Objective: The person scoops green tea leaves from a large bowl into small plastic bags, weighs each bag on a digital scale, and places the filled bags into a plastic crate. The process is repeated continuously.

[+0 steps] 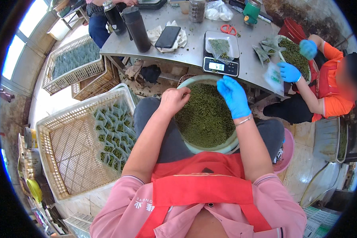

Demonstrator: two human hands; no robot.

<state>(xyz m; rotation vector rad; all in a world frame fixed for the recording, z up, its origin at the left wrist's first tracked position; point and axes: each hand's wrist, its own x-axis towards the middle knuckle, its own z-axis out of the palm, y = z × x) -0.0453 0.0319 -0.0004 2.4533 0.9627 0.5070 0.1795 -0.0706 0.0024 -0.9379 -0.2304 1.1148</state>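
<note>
A pale green basin (189, 84) heaped with small green granules (206, 117) sits between my knees. Over its left rim is my bare left hand (174, 101), fingers curled and thumb tip pressed in; whatever it may pinch is hidden. My right hand (234, 97), in a blue glove, hovers at the far right rim, just below the scale. Its fingers are drawn together, and I cannot make out anything in them. On the table's near edge stands a digital scale (221, 65) with a lit display. A clear bag (220, 48) partly filled with green granules lies on its pan.
Left of me, a white plastic crate (45, 152) holds several filled bags (114, 135). Black thermos (136, 29), phone (167, 37) and red scissors (228, 29) rest on the metal table (178, 57). At right, a co-worker's blue-gloved hands (289, 72) work by another granule-filled basin (292, 55).
</note>
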